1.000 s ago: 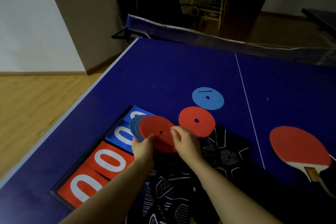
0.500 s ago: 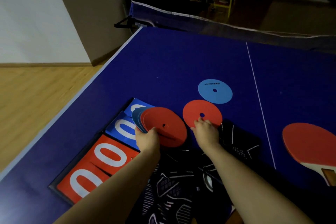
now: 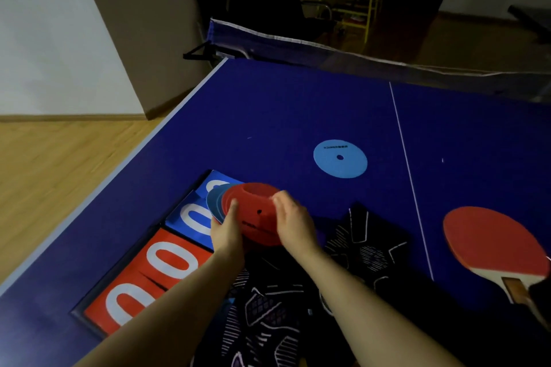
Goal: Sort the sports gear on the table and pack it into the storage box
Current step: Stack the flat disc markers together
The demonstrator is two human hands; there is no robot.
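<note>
**Operator:** Report hand status at the disc stack.

**Inspector:** Reference landmark: the scoreboard (image 3: pixel 167 250), lying flat near the left edge of the blue table (image 3: pixel 283 116). The left hand (image 3: pixel 225 231) grips the disc stack (image 3: pixel 253 214) from the left side, thumb lying on the top red disc. The right hand (image 3: pixel 295 226) clasps the same stack on its right rim, fingers curled over the edge. Both hands are closed on the stack. The image is motion-blurred here; individual fingertip contact cannot be resolved.

**Operator:** Stack composition and location?

**Inspector:** Red discs on top, blue discs fanned out beneath at the left. The stack is held just above the far right corner of the scoreboard.

**Operator:** Other gear?

**Inspector:** One light blue disc (image 3: pixel 340 158) lies flat on the table, beyond and right of the scoreboard, apart from the stack. A black patterned bag (image 3: pixel 366 250) lies just right of the scoreboard, under the forearms. A red paddle (image 3: pixel 492 244) rests far right of the scoreboard, past the white centre line (image 3: pixel 408 170). The storage box cannot be identified.
</note>
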